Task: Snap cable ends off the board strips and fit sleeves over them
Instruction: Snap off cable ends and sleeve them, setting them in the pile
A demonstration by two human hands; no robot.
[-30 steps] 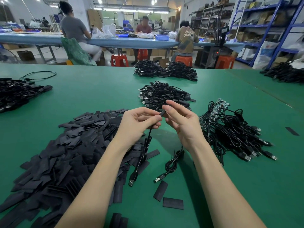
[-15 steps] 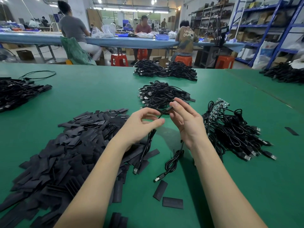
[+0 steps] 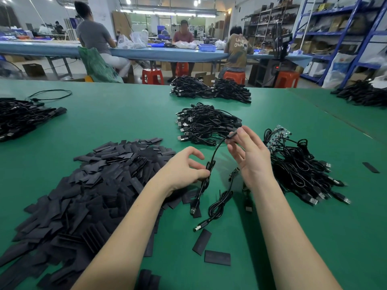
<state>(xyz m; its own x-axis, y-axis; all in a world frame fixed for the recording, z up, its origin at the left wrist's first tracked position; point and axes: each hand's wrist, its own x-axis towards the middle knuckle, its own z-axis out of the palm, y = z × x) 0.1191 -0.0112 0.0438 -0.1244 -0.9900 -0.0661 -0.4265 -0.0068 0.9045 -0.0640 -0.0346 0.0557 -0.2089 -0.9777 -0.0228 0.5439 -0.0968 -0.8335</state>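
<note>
The right hand (image 3: 250,158) pinches the sleeved end (image 3: 232,134) of a black cable (image 3: 213,158) while the left hand (image 3: 184,170) grips its bundled middle, above the green table (image 3: 125,122), with the sleeve heap (image 3: 88,189) left of the cable, board strips (image 3: 277,136) with unsleeved cables right, and finished cables (image 3: 203,124) beyond.

The left hand (image 3: 184,170) pinches a bundled black cable (image 3: 206,181) over the green counter (image 3: 125,122), while the right hand (image 3: 249,155) holds that cable's sleeved end (image 3: 232,134) up between thumb and fingers. A heap of flat black sleeves (image 3: 94,185) lies left; cables on board strips (image 3: 297,168) lie right.
</note>
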